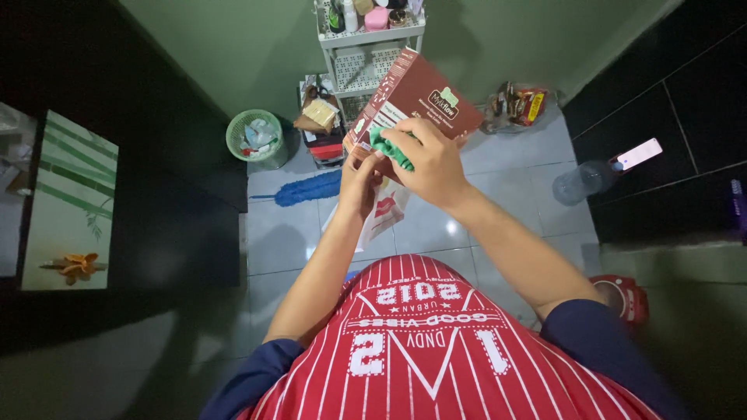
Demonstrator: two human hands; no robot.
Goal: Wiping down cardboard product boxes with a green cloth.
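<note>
Here, mid-frame, I see my right hand (430,159) curled, pressing a green cloth (391,148) against the tilted maroon box (416,97); my left hand (359,185) pinches its lower edge, forearms raised.

A dark red-brown carton (420,97) with white and green panels, and a bright green cloth (391,148) against it. Below, a red shirt (428,350) with thin white pinstripes and navy sleeves. On pale grey floor tiles (506,155): a blue duster (307,189), a light green mesh bin (255,136), a white shelf rack (372,39). The wall (233,47) is muted green.
</note>
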